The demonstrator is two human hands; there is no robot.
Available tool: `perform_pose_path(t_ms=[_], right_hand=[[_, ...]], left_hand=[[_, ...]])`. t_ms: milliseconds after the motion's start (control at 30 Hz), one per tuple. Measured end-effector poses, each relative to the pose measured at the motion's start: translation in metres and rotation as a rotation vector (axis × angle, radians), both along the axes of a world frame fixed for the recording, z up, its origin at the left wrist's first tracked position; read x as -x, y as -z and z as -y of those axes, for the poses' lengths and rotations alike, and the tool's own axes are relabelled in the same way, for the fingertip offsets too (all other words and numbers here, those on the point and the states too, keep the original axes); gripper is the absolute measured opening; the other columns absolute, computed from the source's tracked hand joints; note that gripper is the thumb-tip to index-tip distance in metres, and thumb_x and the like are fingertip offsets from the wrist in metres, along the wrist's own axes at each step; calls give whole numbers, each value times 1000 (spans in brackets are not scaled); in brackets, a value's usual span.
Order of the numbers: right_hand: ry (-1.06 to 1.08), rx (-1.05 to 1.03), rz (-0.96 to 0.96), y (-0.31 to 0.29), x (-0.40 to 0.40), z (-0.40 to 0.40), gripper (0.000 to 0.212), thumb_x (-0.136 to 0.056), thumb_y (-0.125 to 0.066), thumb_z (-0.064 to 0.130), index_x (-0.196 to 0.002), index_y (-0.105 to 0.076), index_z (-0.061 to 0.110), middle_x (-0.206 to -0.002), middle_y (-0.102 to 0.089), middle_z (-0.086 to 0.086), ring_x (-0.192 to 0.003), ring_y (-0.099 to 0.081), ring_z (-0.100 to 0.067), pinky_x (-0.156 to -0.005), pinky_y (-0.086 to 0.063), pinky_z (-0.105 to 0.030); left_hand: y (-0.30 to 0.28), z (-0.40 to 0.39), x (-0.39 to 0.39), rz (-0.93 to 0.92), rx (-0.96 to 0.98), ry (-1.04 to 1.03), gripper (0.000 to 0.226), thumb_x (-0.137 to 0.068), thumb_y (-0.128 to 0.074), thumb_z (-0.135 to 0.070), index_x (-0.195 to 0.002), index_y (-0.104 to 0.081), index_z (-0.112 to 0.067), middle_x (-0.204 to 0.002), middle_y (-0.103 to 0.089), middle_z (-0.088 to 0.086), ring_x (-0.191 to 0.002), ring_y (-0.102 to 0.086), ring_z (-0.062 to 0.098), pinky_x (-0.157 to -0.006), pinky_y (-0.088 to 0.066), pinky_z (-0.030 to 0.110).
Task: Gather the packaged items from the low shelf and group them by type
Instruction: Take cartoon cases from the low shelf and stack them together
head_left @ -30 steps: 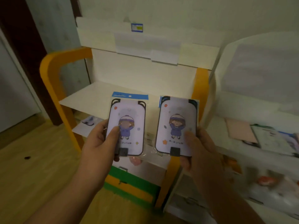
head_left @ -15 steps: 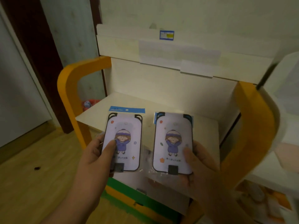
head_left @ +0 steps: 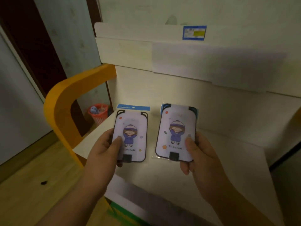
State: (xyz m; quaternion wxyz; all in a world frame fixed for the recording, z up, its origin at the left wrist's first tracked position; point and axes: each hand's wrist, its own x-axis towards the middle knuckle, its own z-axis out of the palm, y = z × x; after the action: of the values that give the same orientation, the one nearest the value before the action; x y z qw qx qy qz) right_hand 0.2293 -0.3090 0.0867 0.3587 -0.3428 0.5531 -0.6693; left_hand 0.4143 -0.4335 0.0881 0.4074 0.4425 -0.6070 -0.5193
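I hold two matching packaged items side by side above a white shelf board (head_left: 224, 144). Each is a pale lilac card with a cartoon child in a blue coat, sealed in clear plastic with a blue header. My left hand (head_left: 104, 154) grips the left package (head_left: 132, 136) by its lower left edge, thumb on its face. My right hand (head_left: 200, 159) grips the right package (head_left: 176, 132) by its lower right edge, thumb on its face. The two packages are a small gap apart and both face up.
The shelf unit has an orange curved side frame (head_left: 60, 108) and a white back panel (head_left: 187, 59) with a blue label (head_left: 194, 32). A red mesh basket (head_left: 98, 113) stands on the floor behind the frame. Wood floor (head_left: 32, 185) lies at the left.
My view has swung left and closer to the orange-framed shelf; the neighbouring shelf at the right has left the view. Both hands keep the same grip on the two packages.
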Motion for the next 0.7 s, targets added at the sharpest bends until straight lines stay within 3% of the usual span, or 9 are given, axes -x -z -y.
perform_pose_path(t_ms=[200,333,533,633,700], right_hand=[[162,-135,-46,11,1,40,21,-102,-45,28,-117,-59,21,-82,-70,-12,-51,-50,-15,-44,-44,-25],[264,-202,-62,14,-8,61,21,-102,-47,27,-118,-58,18,-80,-69,-5,-51,-54,-12,-47,-46,-21],[369,-241,-53,27,-25,84,24,-102,-48,28,-122,-58,23,-82,-73,-3,-53,-56,-13,-50,-50,-24],[392,-259,-41,31,-33,89,24,-102,-47,29,-122,-59,25,-83,-73,-2,-54,-56,-14,-51,-50,-24],[409,-276,-34,35,-36,90,23,-102,-47,31,-121,-60,25,-83,-73,-2,-55,-56,-15,-52,-50,-26]], left_hand=[[23,76,19,118,1,138,10,-99,-50,-33,-102,-57,-40,-92,-74,-10,-78,-71,4,-60,-56,22],[46,126,29,167,10,193,17,-100,-50,-30,-115,-59,-30,-105,-72,-3,-92,-70,15,-80,-59,38],[74,193,50,460,146,205,34,-102,-42,-31,-130,-53,-15,-108,-59,3,-95,-56,21,-84,-48,37],[90,215,60,607,161,213,36,-101,-38,-38,-127,-53,-18,-116,-64,10,-102,-59,29,-94,-47,48],[95,220,66,746,204,191,35,-101,-35,-38,-122,-55,-17,-111,-64,12,-100,-59,31,-94,-46,48]])
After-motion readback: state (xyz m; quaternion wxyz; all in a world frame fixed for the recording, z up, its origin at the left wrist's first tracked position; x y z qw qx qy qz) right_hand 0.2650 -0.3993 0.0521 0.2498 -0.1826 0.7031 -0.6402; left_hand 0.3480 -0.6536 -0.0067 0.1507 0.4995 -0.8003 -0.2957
